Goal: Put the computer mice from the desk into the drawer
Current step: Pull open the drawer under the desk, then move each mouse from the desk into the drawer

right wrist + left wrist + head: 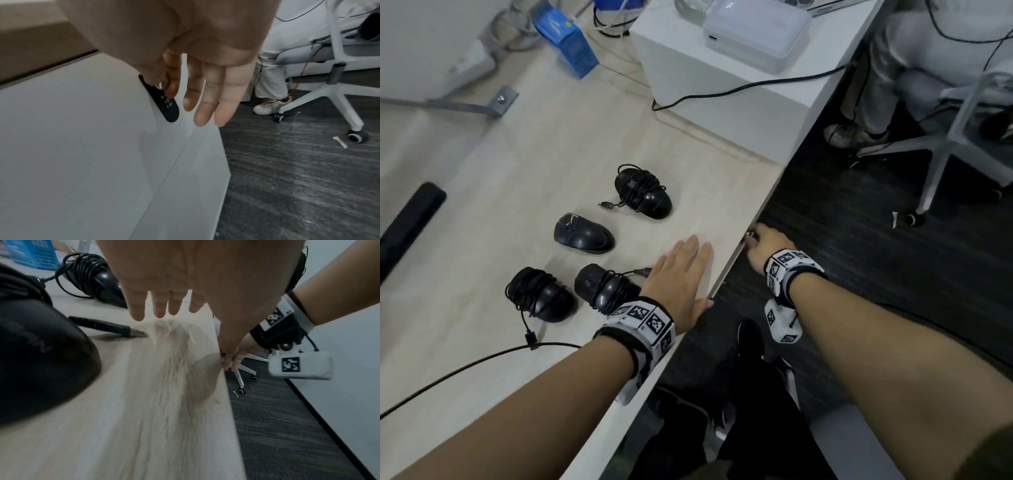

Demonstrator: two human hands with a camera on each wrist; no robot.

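Several black computer mice lie on the light wood desk (517,154): one wrapped in its cable (643,192) at the back, a bare one (583,234) in the middle, and two cable-wrapped ones (541,294) (602,286) nearest me. My left hand (681,274) lies flat on the desk by its right edge, fingers straight, just right of the nearest mouse (41,361). My right hand (763,250) is below the desk edge at the white drawer front (82,146). Its thumb and forefinger pinch the top of a black tag (169,108) hanging there; the other fingers are straight.
A white box (722,78) with a white device on top stands at the back of the desk, a blue carton (571,44) beside it. A black bar (407,222) lies at the left. On the dark carpet stands a white office chair (945,147) with another person's legs.
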